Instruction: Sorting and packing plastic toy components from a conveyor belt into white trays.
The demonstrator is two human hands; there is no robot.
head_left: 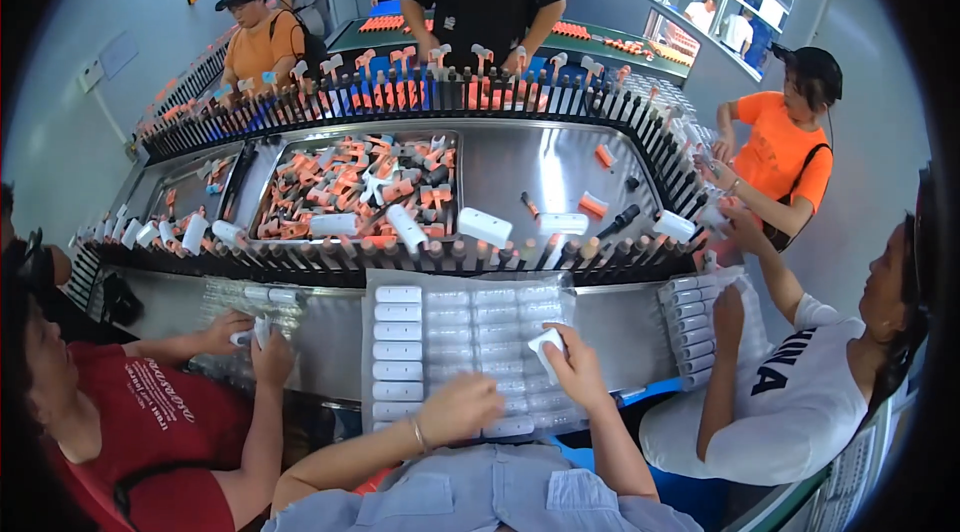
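Note:
In front of me lies a clear plastic blister tray (485, 332) with rows of compartments. White oblong casings (398, 350) fill its left column, and another white casing (510, 426) sits near its front edge. My right hand (578, 370) is closed on a small white piece (545, 346) above the right side of the tray; whether it is a cloth or a plastic part is unclear. Over the front middle of the tray is my left hand (466, 406), wearing a bracelet. It is smeared by motion, so its fingers and anything in them cannot be made out.
Beyond the tray runs a rack of upright dark pegs (480, 257). Behind it, a metal bin (460, 182) holds many orange and grey parts. People work at both sides, the one at right by another blister tray (690, 327). A person in black stands opposite.

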